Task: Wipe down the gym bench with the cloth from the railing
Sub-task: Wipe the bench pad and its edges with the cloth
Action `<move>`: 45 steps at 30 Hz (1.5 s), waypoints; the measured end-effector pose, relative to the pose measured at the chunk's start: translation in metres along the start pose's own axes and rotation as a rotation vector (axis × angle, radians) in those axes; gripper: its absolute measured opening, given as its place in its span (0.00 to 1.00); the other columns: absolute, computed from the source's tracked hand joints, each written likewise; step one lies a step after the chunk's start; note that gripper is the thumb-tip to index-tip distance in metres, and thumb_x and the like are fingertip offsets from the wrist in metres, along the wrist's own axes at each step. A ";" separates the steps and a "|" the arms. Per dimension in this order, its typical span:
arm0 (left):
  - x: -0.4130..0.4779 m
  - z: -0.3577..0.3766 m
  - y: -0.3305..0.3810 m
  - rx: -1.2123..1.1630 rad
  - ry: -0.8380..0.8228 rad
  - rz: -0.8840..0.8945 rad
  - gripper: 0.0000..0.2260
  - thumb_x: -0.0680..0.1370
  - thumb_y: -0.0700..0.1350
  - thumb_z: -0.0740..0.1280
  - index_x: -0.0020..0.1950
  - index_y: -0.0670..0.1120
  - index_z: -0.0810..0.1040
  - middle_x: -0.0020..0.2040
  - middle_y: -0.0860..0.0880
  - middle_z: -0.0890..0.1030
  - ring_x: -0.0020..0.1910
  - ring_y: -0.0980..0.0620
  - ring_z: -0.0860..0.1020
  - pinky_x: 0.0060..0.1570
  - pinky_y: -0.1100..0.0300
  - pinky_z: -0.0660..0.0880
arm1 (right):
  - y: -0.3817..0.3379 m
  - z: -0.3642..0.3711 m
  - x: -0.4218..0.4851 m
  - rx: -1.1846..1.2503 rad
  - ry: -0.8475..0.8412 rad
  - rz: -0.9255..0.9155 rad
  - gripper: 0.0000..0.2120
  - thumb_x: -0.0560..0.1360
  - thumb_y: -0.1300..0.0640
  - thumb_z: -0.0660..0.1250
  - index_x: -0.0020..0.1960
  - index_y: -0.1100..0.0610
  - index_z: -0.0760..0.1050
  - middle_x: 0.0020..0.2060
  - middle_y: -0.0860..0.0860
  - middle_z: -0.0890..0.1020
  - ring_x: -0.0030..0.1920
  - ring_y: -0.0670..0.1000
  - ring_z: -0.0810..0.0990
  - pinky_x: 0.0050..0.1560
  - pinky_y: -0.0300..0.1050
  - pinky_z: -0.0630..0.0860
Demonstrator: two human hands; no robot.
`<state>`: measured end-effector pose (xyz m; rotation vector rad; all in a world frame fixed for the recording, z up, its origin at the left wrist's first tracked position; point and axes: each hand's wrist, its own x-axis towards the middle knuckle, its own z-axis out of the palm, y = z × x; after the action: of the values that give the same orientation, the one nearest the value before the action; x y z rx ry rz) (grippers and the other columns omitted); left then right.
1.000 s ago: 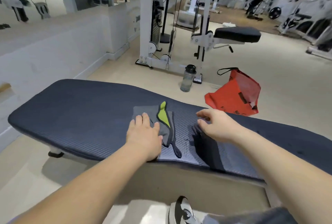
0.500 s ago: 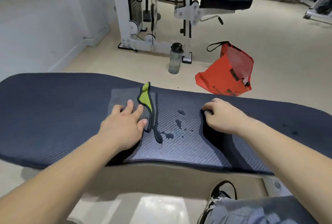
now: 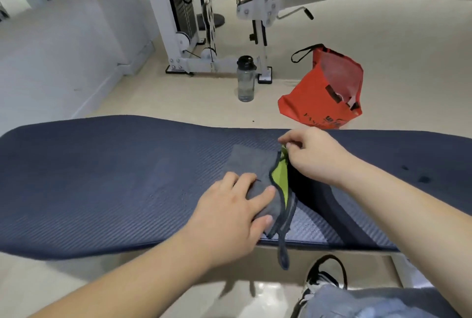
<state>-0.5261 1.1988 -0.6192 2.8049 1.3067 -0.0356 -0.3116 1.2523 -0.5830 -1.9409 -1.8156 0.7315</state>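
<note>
Head view, looking down over a dark padded gym bench [image 3: 102, 177] that runs across the frame. On it, near the middle, lies the cloth [image 3: 251, 164], grey with a lime-green inner face showing along its right fold; a dark edge strip trails off the near side of the bench and hangs over the floor. The left hand [image 3: 229, 211] lies flat on the near part of the cloth, fingers spread and pressing it to the pad, closed on nothing. The right hand [image 3: 310, 154] is at the cloth's far right corner, thumb and fingertips pinched together on the green edge. A few dark wet spots [image 3: 419, 176] show on the pad well to the right of both hands.

On the floor beyond the bench stand a bottle [image 3: 245, 79] and, near it to the right, a red bag [image 3: 329, 90]; a white cable machine [image 3: 194, 19] rises behind them.

The step in hand looks like straightening or refolding the cloth between wiping strokes, so the wipe itself seems only part done. The next move likely calls for letting go of the corner once the fold sits flat, then pressing with the palm and sweeping along the pad toward the wet spots at the right. The hanging strip could drag or catch on the bench edge.
</note>
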 end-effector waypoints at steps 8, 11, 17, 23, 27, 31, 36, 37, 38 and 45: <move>-0.022 0.001 -0.100 0.067 0.028 -0.638 0.23 0.81 0.62 0.56 0.75 0.58 0.72 0.60 0.44 0.72 0.58 0.39 0.71 0.56 0.46 0.76 | -0.007 0.005 -0.008 -0.029 -0.059 -0.035 0.12 0.82 0.55 0.63 0.61 0.52 0.83 0.51 0.48 0.86 0.47 0.46 0.82 0.51 0.41 0.73; -0.031 0.005 -0.048 0.064 0.107 -0.528 0.24 0.80 0.62 0.57 0.73 0.56 0.73 0.57 0.43 0.72 0.55 0.39 0.73 0.50 0.47 0.76 | -0.014 0.009 -0.009 -0.041 -0.067 -0.058 0.11 0.82 0.52 0.65 0.60 0.52 0.83 0.52 0.49 0.86 0.53 0.51 0.83 0.53 0.41 0.73; -0.065 0.005 -0.069 -0.075 0.070 -0.119 0.22 0.79 0.65 0.56 0.73 0.64 0.73 0.56 0.51 0.72 0.51 0.47 0.72 0.44 0.51 0.79 | -0.034 0.020 -0.012 -0.068 -0.108 -0.104 0.11 0.81 0.51 0.66 0.59 0.51 0.83 0.51 0.48 0.86 0.51 0.49 0.82 0.52 0.41 0.73; -0.049 -0.003 -0.052 0.020 0.002 -0.606 0.26 0.81 0.58 0.57 0.78 0.52 0.64 0.61 0.44 0.68 0.60 0.42 0.71 0.51 0.49 0.77 | -0.037 0.024 -0.016 -0.139 -0.144 -0.120 0.12 0.81 0.50 0.66 0.59 0.53 0.84 0.52 0.48 0.86 0.52 0.50 0.83 0.58 0.45 0.77; -0.058 0.008 -0.043 -0.045 0.127 -0.272 0.26 0.79 0.64 0.54 0.71 0.55 0.75 0.51 0.46 0.73 0.48 0.42 0.77 0.39 0.49 0.77 | -0.043 0.029 -0.017 -0.181 -0.156 -0.146 0.13 0.82 0.50 0.66 0.59 0.55 0.84 0.55 0.50 0.86 0.57 0.52 0.82 0.60 0.47 0.76; -0.033 0.014 -0.076 0.059 0.217 -0.426 0.23 0.78 0.63 0.57 0.65 0.56 0.82 0.49 0.46 0.76 0.45 0.41 0.75 0.41 0.48 0.76 | -0.035 0.024 -0.019 -0.179 -0.169 -0.138 0.14 0.82 0.50 0.66 0.62 0.55 0.83 0.57 0.49 0.85 0.58 0.51 0.81 0.56 0.41 0.73; -0.004 0.003 -0.033 -0.023 0.070 -0.539 0.24 0.82 0.63 0.56 0.75 0.57 0.71 0.59 0.46 0.70 0.58 0.42 0.71 0.51 0.49 0.74 | -0.003 0.005 -0.025 -0.112 -0.098 -0.106 0.16 0.81 0.51 0.68 0.68 0.52 0.80 0.64 0.47 0.82 0.65 0.48 0.79 0.66 0.41 0.72; 0.001 0.002 -0.020 -0.091 0.061 -0.502 0.24 0.81 0.64 0.56 0.75 0.58 0.70 0.60 0.47 0.69 0.60 0.43 0.70 0.53 0.50 0.75 | 0.000 0.003 -0.026 -0.098 -0.083 -0.137 0.17 0.81 0.52 0.68 0.69 0.52 0.79 0.64 0.47 0.82 0.66 0.47 0.78 0.68 0.41 0.71; 0.006 0.000 -0.009 -0.165 0.068 -0.440 0.24 0.81 0.64 0.57 0.75 0.59 0.70 0.61 0.48 0.69 0.62 0.44 0.69 0.56 0.50 0.75 | 0.000 0.003 -0.028 -0.085 -0.076 -0.182 0.18 0.80 0.54 0.69 0.70 0.53 0.79 0.64 0.47 0.81 0.66 0.47 0.78 0.69 0.42 0.71; 0.009 -0.017 -0.030 -0.683 0.282 -0.364 0.15 0.74 0.43 0.64 0.54 0.52 0.87 0.56 0.56 0.82 0.56 0.53 0.81 0.60 0.55 0.77 | -0.020 0.027 -0.036 -0.360 -0.331 -0.243 0.28 0.81 0.41 0.62 0.77 0.54 0.69 0.75 0.51 0.70 0.77 0.54 0.64 0.75 0.53 0.65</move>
<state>-0.5435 1.2255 -0.6030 2.0277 1.4991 0.6756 -0.3447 1.2165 -0.5882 -1.8354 -2.4799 0.7154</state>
